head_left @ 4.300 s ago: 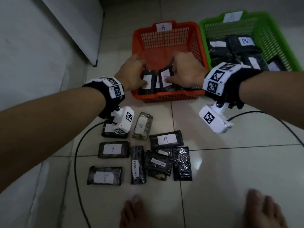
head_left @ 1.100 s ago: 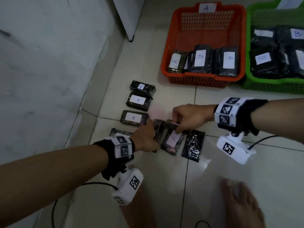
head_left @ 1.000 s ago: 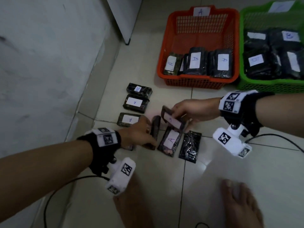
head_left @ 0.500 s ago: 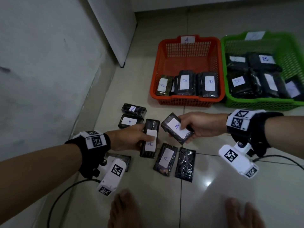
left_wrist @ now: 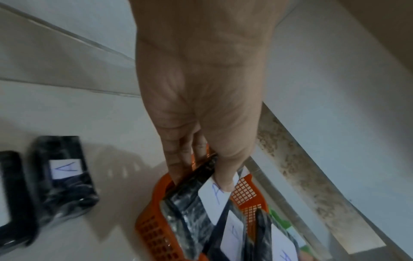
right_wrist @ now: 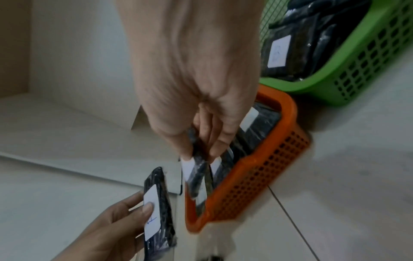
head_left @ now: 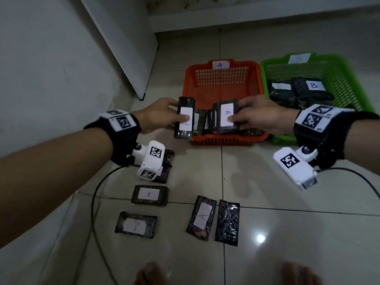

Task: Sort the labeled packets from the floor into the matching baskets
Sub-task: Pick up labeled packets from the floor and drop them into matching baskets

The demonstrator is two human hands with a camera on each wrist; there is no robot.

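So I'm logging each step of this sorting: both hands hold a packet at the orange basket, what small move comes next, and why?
Probably lower and let go of both packets into the orange basket. The right hand holds its packet, label A, over the row already inside; the left hand holds its packet at the basket's near left corner. The basket's tag reads A too.

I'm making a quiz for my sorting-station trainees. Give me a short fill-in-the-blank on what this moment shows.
1. Each hand grips one packet; the label on the right hand's packet reads ____.
2. Both held packets are at the ____ basket.
3. The basket holding packets labelled B is coloured ____.
4. The left hand holds its packet at that basket's ____ near corner.

Missing words: A; orange; green; left
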